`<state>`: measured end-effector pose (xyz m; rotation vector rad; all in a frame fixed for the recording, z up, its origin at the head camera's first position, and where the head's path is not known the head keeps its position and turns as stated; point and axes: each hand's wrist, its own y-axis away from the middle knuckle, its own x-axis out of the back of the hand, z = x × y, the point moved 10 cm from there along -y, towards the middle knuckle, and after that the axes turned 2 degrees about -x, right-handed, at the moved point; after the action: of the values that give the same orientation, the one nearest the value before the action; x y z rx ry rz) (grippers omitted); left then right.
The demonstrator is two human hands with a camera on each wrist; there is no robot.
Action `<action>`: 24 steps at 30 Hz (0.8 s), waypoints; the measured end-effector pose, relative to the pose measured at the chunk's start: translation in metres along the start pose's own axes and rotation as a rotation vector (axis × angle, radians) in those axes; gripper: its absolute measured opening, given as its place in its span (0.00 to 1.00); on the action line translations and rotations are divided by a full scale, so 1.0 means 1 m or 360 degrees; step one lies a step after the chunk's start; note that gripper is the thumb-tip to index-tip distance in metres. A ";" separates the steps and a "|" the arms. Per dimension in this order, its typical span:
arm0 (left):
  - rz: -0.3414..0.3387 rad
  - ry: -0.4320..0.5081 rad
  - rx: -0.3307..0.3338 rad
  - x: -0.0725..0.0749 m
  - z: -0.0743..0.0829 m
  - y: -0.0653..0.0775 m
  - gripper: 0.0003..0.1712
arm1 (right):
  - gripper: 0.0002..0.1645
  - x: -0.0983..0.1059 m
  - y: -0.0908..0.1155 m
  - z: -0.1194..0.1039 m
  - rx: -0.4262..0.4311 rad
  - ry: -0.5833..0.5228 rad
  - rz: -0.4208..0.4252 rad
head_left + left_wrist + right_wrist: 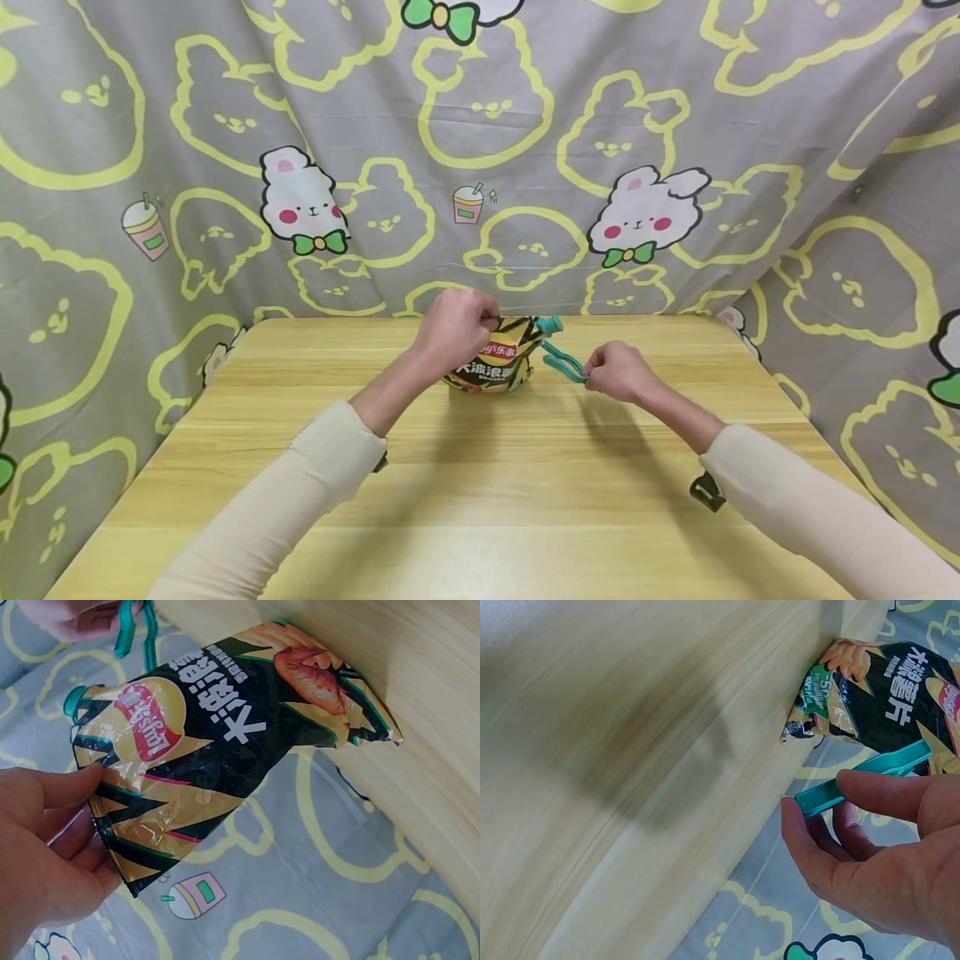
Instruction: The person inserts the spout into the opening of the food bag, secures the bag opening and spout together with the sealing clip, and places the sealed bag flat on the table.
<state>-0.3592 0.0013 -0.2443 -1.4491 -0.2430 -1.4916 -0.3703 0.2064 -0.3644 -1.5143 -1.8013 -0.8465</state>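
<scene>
My left hand [457,329] pinches the top edge of a black and gold Lay's chip bag [491,362] between thumb and fingers. The bag stands tilted, its lower end at the tabletop. A teal round spout-like piece [550,324] sticks out at the bag's top corner; the left wrist view shows it as a teal end [73,703] by the edge. To the right of the bag, my right hand [618,371] pinches a teal bag clip [862,776] by one end. Its two long arms [139,634] stand apart and point toward the bag.
Under both hands lies a light wood table [450,517]. A grey curtain [502,125] with yellow outlined animals hangs behind the table's far edge and along both sides. Dark straps [707,492] show at the sleeve cuffs.
</scene>
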 end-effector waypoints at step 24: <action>-0.0030 0.0006 0.0046 0.000 -0.004 0.000 0.14 | 0.05 0.009 0.006 -0.009 0.0040 0.0056 0.0031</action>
<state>-0.3622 -0.0014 -0.2456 -1.4247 -0.2754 -1.4998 -0.3654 0.2053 -0.3511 -1.4899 -1.7628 -0.8326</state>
